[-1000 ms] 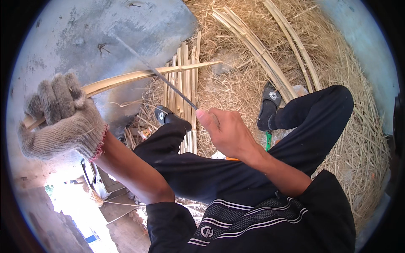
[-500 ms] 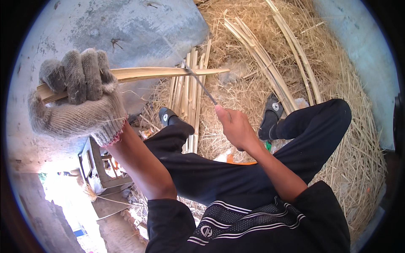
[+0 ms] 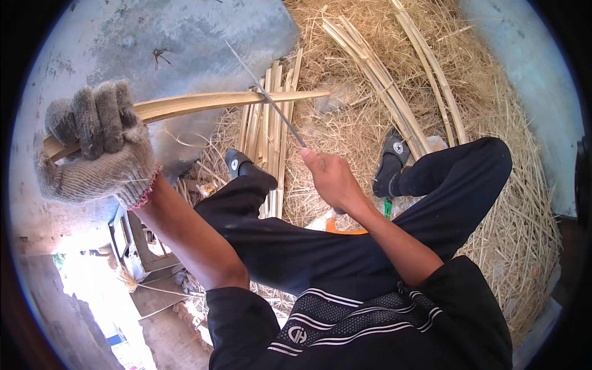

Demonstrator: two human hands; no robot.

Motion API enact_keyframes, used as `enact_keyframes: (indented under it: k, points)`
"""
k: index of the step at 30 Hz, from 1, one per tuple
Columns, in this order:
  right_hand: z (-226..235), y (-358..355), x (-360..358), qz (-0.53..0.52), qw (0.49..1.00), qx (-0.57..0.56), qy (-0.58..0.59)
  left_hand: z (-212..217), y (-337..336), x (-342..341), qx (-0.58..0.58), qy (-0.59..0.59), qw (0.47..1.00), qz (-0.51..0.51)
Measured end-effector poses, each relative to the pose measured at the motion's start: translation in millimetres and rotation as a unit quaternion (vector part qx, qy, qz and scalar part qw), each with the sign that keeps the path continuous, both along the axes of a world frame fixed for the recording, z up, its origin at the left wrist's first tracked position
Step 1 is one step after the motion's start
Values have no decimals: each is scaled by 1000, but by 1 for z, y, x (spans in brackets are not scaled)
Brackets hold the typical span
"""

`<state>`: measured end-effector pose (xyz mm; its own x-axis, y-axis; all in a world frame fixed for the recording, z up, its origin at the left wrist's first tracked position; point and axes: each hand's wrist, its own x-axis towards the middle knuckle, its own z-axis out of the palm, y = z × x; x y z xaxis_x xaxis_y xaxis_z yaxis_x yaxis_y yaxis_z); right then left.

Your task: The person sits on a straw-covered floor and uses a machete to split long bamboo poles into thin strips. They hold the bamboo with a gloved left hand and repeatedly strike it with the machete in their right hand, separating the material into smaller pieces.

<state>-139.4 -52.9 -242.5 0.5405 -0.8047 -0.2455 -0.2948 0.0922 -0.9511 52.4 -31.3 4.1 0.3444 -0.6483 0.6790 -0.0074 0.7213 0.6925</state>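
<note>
My left hand, in a grey knitted work glove, is wrapped round one end of a split bamboo strip. The strip reaches out to the right, almost level, and narrows to a thin tip. My bare right hand grips a knife, its handle hidden in the fist. The long narrow knife blade points up and to the left, crossing the strip not far from its tip and touching it there. Beneath the crossing point, a bundle of pale split strips lies on the floor.
Loose shavings cover the floor around my feet. More long strips lie beyond my right foot, with a separate pair beside them. A bluish wall stands at the left, another at the right. A wooden frame sits at lower left.
Both hands have shifted a little left, the left one also slightly down. The bamboo strip moved with it. The knife blade now crosses the strip a bit farther from its tip and shows less blur.
</note>
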Motion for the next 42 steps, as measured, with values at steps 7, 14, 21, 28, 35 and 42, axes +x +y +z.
enact_keyframes:
  k: [7,14,21,28,35,42]
  points:
    - [15,12,13,-12,997,-82,-1,-5,5,20,16,1,1000,-19]
    - [29,1,2,8,999,-24,20,-8,14,16,-8,3,999,54]
    - [22,1,5,18,999,29,-2,-4,7,8,-18,24,998,54]
    - [15,0,9,-2,999,-16,33,-5,9,9,-14,44,997,60]
    - [10,2,9,2,998,-60,11,-3,8,6,-14,22,1000,12]
    - [26,10,-1,-6,998,-58,13,-7,14,12,-20,26,999,-2]
